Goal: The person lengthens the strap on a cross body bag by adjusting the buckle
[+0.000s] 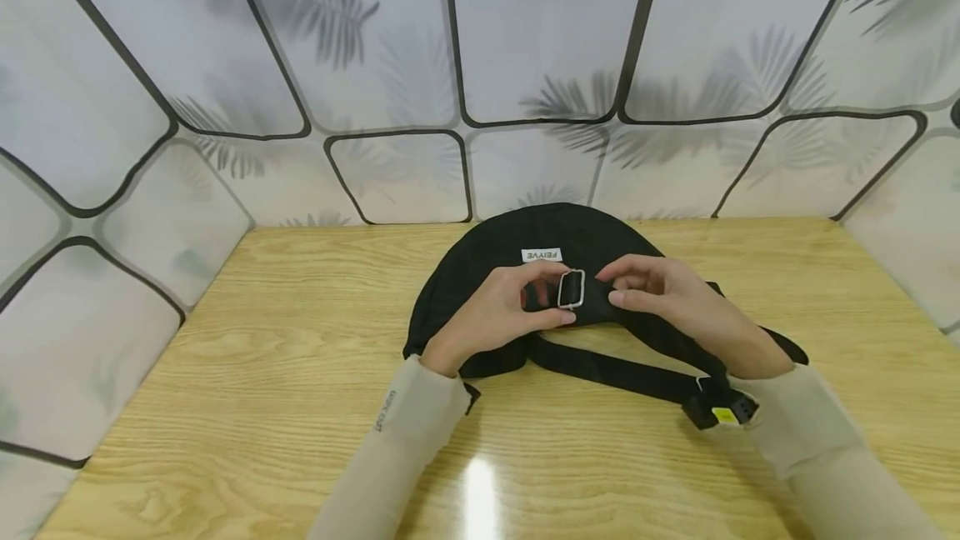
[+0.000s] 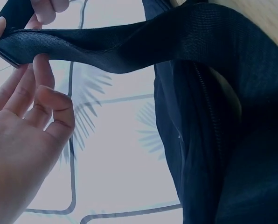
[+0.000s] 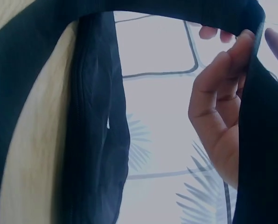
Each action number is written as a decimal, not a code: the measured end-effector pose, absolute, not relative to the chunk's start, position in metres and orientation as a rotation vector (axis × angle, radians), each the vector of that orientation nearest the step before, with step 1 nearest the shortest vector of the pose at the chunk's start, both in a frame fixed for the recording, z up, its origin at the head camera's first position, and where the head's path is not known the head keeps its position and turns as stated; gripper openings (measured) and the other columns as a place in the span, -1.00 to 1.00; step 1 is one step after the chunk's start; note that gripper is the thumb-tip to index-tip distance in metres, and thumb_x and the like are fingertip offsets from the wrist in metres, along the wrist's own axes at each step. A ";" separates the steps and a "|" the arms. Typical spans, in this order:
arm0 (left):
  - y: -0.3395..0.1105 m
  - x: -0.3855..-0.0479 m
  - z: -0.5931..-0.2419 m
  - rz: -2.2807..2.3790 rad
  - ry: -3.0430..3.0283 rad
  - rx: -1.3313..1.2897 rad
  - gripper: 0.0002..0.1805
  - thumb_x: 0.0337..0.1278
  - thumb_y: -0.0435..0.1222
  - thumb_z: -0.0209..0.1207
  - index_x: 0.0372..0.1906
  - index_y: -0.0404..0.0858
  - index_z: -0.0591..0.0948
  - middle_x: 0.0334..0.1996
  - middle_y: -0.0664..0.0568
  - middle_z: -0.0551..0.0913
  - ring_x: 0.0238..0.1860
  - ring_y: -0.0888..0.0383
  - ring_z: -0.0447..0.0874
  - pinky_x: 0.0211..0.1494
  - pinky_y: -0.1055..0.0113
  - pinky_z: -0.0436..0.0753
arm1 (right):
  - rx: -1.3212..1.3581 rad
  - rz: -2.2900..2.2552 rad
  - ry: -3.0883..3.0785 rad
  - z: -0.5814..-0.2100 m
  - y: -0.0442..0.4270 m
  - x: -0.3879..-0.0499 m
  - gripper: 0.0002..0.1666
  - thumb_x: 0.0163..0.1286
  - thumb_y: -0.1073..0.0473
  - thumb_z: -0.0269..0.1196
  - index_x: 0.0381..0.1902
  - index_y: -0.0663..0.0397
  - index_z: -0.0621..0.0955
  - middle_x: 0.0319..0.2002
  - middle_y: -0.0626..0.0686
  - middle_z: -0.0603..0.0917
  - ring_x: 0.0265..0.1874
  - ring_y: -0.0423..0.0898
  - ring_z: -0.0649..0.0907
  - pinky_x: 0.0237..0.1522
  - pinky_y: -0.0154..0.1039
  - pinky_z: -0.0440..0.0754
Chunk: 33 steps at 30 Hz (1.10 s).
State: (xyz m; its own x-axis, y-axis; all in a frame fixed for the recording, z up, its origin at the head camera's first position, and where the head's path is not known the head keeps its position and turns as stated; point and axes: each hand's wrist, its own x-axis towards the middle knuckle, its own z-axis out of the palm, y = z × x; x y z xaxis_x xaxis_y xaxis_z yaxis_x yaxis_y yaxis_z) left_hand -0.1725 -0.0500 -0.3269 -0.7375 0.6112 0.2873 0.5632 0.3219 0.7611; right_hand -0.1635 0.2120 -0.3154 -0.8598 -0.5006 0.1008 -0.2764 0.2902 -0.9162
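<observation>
A black crescent-shaped sling bag (image 1: 495, 240) lies on the wooden table, its white label (image 1: 542, 255) upside down. Over the bag, my left hand (image 1: 491, 311) holds a silver rectangular strap buckle (image 1: 571, 288) between thumb and fingers. Black webbing runs through this buckle. Close on its right, the bent fingers and thumb of my right hand (image 1: 667, 298) stand around the strap. In the right wrist view, the strap (image 3: 262, 154) passes in front of the palm, between fingers and thumb, and partly hides that hand. From the left hand, webbing (image 2: 115, 51) stretches back towards the bag.
Another stretch of strap (image 1: 615, 373) crosses the table in front of the bag. It leads to a black clip with a yellow tag (image 1: 724, 415) by the right sleeve. Patterned fabric (image 1: 405, 82) rises behind the wooden table (image 1: 285, 340) and at both sides.
</observation>
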 end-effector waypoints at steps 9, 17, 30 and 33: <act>-0.052 -0.173 -0.328 1.502 2.414 1.114 -0.46 0.26 -0.30 0.37 0.31 -0.30 0.54 -0.02 -0.02 0.61 -0.22 0.24 0.52 -0.24 0.27 0.54 | -0.736 -1.684 2.314 -0.319 0.205 -0.164 -0.88 0.42 0.39 0.27 -0.26 0.08 0.68 -0.45 -0.09 0.62 -0.44 -0.16 0.55 -0.32 -0.32 0.50; -0.050 -0.172 -0.330 1.509 2.413 1.176 -0.48 0.31 -0.31 0.34 0.32 -0.31 0.55 0.04 -0.03 0.62 -0.16 0.10 0.53 -0.19 0.27 0.56 | -0.675 -1.707 2.267 -0.321 0.203 -0.164 -0.83 0.49 0.35 0.22 -0.27 0.01 0.69 -0.45 -0.10 0.63 -0.43 -0.14 0.54 -0.31 -0.29 0.47; -0.043 -0.170 -0.334 1.558 2.332 1.208 -0.51 0.29 -0.33 0.34 0.30 -0.25 0.57 -0.08 0.05 0.65 -0.26 0.25 0.51 -0.27 0.25 0.53 | -0.740 -1.962 1.895 -0.331 0.192 -0.162 -0.72 0.54 0.38 0.11 -0.26 0.01 0.70 -0.53 -0.10 0.62 -0.59 -0.16 0.52 -0.42 -0.25 0.56; -0.043 -0.171 -0.334 1.544 2.346 1.230 -0.53 0.31 -0.33 0.33 0.29 -0.26 0.56 -0.06 0.03 0.65 -0.25 0.26 0.53 -0.26 0.28 0.54 | -0.766 -1.957 1.869 -0.332 0.196 -0.164 -0.71 0.54 0.40 0.09 -0.20 0.01 0.71 -0.52 -0.11 0.60 -0.62 -0.12 0.45 -0.45 -0.26 0.49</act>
State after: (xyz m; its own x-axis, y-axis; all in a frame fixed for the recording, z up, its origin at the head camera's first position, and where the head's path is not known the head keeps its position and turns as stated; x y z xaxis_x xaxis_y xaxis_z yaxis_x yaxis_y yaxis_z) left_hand -0.1708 -0.0431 -0.3340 -0.6759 0.6508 0.3458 0.5751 0.1723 0.7997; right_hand -0.1637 0.1960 -0.3315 -0.8020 -0.5770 0.1546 -0.1278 -0.0871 -0.9880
